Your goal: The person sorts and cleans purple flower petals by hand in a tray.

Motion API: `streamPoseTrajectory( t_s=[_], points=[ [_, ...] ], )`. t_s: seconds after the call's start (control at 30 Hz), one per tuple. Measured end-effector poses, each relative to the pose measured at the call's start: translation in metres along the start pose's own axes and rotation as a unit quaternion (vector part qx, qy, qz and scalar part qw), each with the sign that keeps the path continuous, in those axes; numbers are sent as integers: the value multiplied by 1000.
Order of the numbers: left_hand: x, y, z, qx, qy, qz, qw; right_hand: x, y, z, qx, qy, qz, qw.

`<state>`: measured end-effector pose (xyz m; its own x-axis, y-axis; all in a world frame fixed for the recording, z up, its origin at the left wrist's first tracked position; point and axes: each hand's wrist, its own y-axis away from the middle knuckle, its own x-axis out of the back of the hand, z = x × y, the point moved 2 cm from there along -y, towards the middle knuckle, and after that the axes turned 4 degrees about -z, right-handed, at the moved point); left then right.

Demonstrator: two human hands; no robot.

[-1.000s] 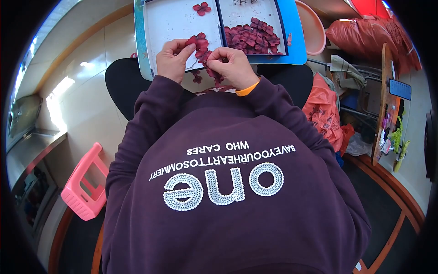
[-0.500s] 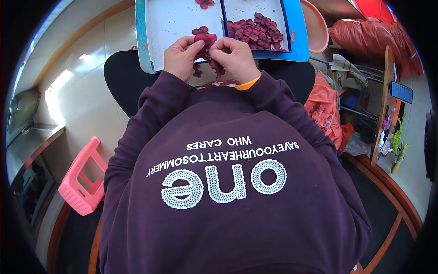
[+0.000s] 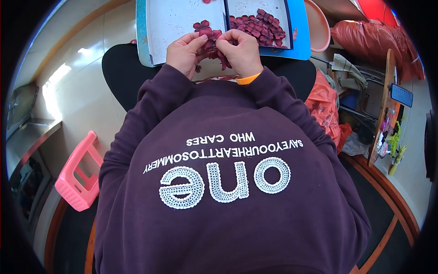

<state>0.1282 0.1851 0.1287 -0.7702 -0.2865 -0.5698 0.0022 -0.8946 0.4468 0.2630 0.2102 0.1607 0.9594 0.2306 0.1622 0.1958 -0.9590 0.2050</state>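
My left hand [image 3: 185, 52] and my right hand [image 3: 239, 51] meet in front of my chest, at the near edge of a white tray [image 3: 171, 18]. Both pinch a cluster of dark red artificial flower petals [image 3: 210, 43], and some of it hangs below the fingers. A yellow band [image 3: 249, 78] circles my right wrist. Just beyond the fingers a dark red petal piece [image 3: 200, 25] shows against the tray's left compartment. Many similar petal pieces [image 3: 261, 28] lie heaped in the right compartment. The fingers hide part of the held cluster.
The tray rests on a blue board [image 3: 299, 27] over my knees. At its right stands a pale pink basin [image 3: 318, 25], with red plastic bags [image 3: 365, 39] beyond. A pink stool [image 3: 80, 176] is on the floor at left. A phone [image 3: 401, 94] is at the right by a wooden board [image 3: 382, 105].
My right hand has moved slightly, its fingers now closer to the left hand's. The petal cluster has shifted and is drawn together between them. The camera view has tilted a little.
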Motion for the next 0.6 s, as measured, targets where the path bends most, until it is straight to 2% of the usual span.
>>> streamPoseTrajectory(
  t_s=[0.17, 0.3, 0.5, 0.6],
  points=[
    [0, 1, 0, 17, 41, -12, 999, -1, 3, -4, -33, -34, -9, 999],
    [1, 1, -1, 24, 8, -5, 1000, -2, 1, 0, -9, 7, -2, 1000],
    [2, 0, -1, 23, 3, -3, 1000, -6, 1, -2, -34, -3, 19, 999],
    [3, 0, -2, 21, -2, -4, 1000, -5, -3, 7, -5, 27, 18, 999]
  ],
)
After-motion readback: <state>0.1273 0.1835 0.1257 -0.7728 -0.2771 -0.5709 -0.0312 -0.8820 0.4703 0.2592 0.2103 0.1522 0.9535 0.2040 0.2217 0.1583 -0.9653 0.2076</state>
